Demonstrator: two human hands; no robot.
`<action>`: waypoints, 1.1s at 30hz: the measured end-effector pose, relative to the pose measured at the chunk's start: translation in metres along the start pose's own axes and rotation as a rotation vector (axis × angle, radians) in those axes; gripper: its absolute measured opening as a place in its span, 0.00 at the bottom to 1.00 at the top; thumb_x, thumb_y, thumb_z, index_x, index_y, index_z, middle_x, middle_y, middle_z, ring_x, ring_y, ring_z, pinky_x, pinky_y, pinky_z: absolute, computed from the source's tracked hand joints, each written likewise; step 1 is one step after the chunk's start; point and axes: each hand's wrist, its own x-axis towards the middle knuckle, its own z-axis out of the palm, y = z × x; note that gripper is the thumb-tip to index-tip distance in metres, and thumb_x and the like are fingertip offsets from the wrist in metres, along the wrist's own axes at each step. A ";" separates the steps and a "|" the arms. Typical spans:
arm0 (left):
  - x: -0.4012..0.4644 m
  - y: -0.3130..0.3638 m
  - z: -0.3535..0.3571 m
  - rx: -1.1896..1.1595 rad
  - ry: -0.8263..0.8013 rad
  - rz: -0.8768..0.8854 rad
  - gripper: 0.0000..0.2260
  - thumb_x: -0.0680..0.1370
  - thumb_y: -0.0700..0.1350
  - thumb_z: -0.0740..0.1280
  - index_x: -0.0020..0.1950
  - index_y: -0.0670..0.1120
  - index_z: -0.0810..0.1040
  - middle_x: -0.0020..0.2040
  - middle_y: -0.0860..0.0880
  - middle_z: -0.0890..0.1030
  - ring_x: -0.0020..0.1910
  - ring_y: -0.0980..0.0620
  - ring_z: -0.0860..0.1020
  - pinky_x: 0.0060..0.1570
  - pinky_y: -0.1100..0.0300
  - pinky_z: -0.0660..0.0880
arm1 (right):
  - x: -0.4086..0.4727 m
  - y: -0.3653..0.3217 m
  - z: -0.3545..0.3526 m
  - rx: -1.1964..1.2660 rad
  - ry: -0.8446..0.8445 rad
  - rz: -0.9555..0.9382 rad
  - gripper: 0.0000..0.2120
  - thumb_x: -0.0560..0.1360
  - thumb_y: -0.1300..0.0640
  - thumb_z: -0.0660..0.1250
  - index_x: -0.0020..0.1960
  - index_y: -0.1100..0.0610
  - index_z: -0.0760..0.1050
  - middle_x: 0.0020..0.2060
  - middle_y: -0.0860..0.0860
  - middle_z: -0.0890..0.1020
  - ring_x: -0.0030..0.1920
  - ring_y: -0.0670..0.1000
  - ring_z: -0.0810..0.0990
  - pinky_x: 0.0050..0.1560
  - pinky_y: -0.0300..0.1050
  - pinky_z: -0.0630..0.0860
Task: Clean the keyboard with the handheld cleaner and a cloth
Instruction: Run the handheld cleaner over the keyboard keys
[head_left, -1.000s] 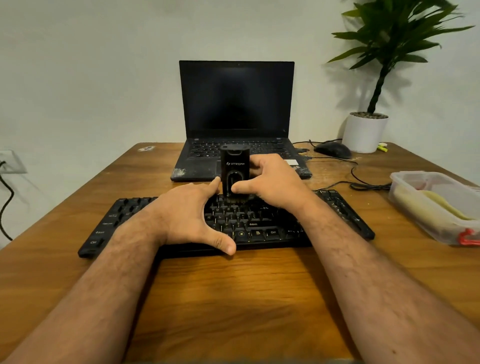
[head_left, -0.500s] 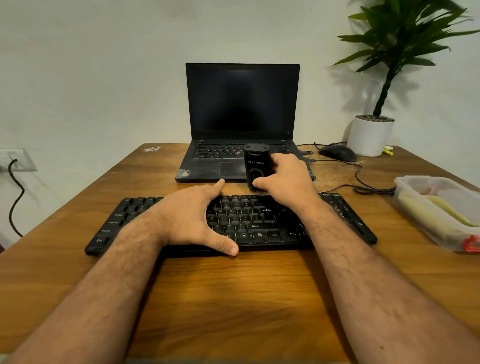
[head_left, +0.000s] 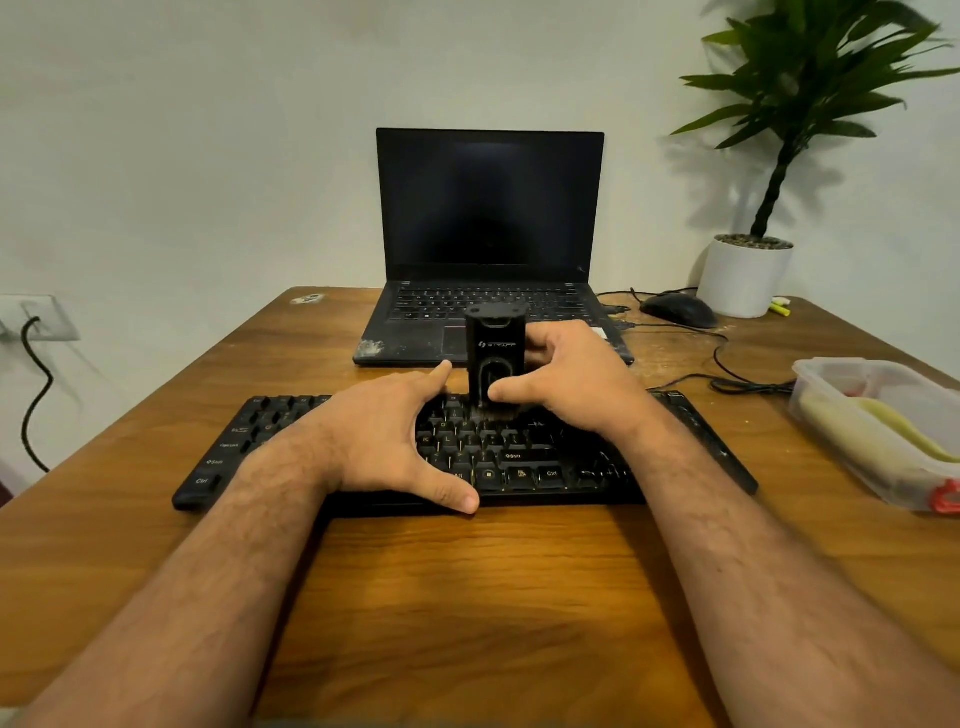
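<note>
Since half a second ago the handheld cleaner (head_left: 494, 358) has slid back leftward along the keyboard (head_left: 540, 462), from over the right-centre keys to the middle of the upper rows, and its bristles now brush the keycaps there; the left hand has hardly shifted.

Nearest the person, the left hand (head_left: 387, 441) lies spread and relaxed over the left-centre keys, thumb hooked on the front edge, fingers straight, pinning the board to the table (head_left: 467, 597). Just beyond it, at about one o'clock, the right hand (head_left: 566, 384) grips the cleaner upright, thumb on its front face and fingers wrapped behind.

The cleaner looks like a small rigid plastic block, probably light, with smooth sides that could slip; holding it low by the body, as now, seems to give the best control over the soft brush tip. The keyboard is stiff and flat, likely light enough to skid without the bracing hand.

At three o'clock a clear plastic container (head_left: 883, 467) with a red clip holds something pale yellow, possibly the cloth; this cannot be confirmed. At twelve o'clock stands an open laptop (head_left: 488, 208), screen dark, with a mouse (head_left: 678, 310) and potted plant (head_left: 748, 275) at two o'clock.
</note>
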 end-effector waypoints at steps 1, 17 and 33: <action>-0.001 0.000 0.000 -0.001 0.000 -0.001 0.70 0.49 0.81 0.69 0.83 0.53 0.46 0.79 0.56 0.63 0.75 0.56 0.65 0.76 0.52 0.62 | 0.000 0.001 0.001 -0.020 0.035 0.006 0.22 0.69 0.57 0.78 0.62 0.48 0.80 0.50 0.43 0.85 0.50 0.41 0.82 0.50 0.37 0.77; 0.003 0.002 0.000 -0.051 0.002 0.059 0.63 0.53 0.78 0.73 0.81 0.57 0.52 0.70 0.62 0.72 0.67 0.60 0.72 0.70 0.51 0.70 | -0.006 -0.004 -0.005 0.300 -0.149 0.008 0.19 0.70 0.65 0.76 0.58 0.53 0.81 0.48 0.50 0.87 0.49 0.49 0.87 0.53 0.49 0.83; -0.005 0.000 -0.003 -0.019 -0.004 -0.004 0.74 0.47 0.80 0.71 0.83 0.50 0.41 0.78 0.54 0.65 0.75 0.53 0.65 0.77 0.53 0.61 | 0.001 -0.006 0.009 -0.071 0.201 -0.013 0.21 0.68 0.56 0.78 0.60 0.50 0.81 0.48 0.43 0.84 0.50 0.44 0.83 0.47 0.37 0.77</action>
